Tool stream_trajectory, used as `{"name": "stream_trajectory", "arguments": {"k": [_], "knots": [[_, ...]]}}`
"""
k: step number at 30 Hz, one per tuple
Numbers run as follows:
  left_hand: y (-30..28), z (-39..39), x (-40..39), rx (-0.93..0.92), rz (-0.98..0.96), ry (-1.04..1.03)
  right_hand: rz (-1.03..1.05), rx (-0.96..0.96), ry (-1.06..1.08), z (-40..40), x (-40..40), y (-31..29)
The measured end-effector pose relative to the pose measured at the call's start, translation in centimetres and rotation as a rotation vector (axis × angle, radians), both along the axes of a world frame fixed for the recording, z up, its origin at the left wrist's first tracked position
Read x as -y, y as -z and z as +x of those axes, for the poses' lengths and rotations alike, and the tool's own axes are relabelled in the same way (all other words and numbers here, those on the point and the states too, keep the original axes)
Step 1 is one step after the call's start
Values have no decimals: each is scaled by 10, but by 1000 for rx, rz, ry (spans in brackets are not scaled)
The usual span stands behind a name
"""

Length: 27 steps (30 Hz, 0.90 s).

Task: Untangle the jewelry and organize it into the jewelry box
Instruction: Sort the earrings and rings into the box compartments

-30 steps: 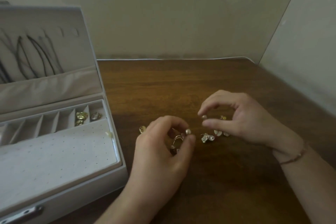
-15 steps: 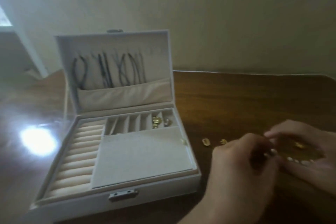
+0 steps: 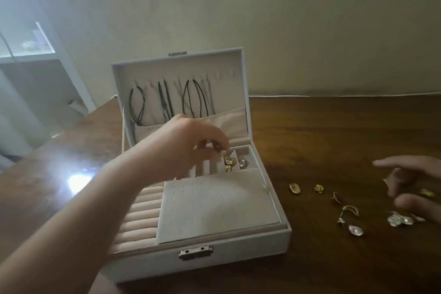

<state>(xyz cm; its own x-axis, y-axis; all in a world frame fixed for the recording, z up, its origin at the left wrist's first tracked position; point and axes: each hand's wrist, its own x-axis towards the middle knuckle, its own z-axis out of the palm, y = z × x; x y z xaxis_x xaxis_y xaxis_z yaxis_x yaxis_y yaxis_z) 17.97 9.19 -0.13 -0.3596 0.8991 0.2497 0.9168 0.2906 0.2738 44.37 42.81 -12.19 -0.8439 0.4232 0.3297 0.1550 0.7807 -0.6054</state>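
- Left hand at frame centre, over the back row of small compartments in the open jewelry box, fingers curled around something small — blurred, apparently an earring, item itself not legible.
- Release low, straight above a compartment; gold pieces already in the second slot from the right, a pale piece in the rightmost.
- Best matched to like pieces, kept apart from the dividers, so nothing bounces onto the dotted pad.
- Right hand at the right edge, fingers loosely spread, gripping nothing, just above the loose jewelry on the wooden table — ready for the next pick.
- Against half a second ago: left hand now over the box instead of beside the right at lower right; box sits more central in frame — view shifted.
- Gold pieces on the table right of the box unchanged.
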Motion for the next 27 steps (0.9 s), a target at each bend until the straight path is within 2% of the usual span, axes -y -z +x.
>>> {"name": "stream_trajectory", "arguments": {"k": [1,2,5,8,10,14,16,19,21,23,27], "knots": [[5,-10,0,-4,-17,6,-12,12,-115,-1,0,-2],[11,-17,0,-10,-18,33,-61,123,-152,17,-1,0],[23,-23,0,-18,-42,102,39,64,-88,19,-19,10],[28,-28,3,-9,-78,147,-44,145,-131,28,-38,19],[28,-29,5,9,-91,175,66,124,-128,30,-72,46],[27,-30,8,51,-58,107,99,25,-111,32,-104,82],[26,-30,7,56,-66,89,115,54,-71,37,-67,58],[20,-16,3,15,-129,102,133,134,-153,24,25,-19],[15,-1,2,-45,-175,120,156,112,-148,20,54,-54],[13,17,0,-112,-160,141,143,122,-180,17,61,-62],[23,73,-17,-184,162,231,205,270,-241,11,55,-53]]}}
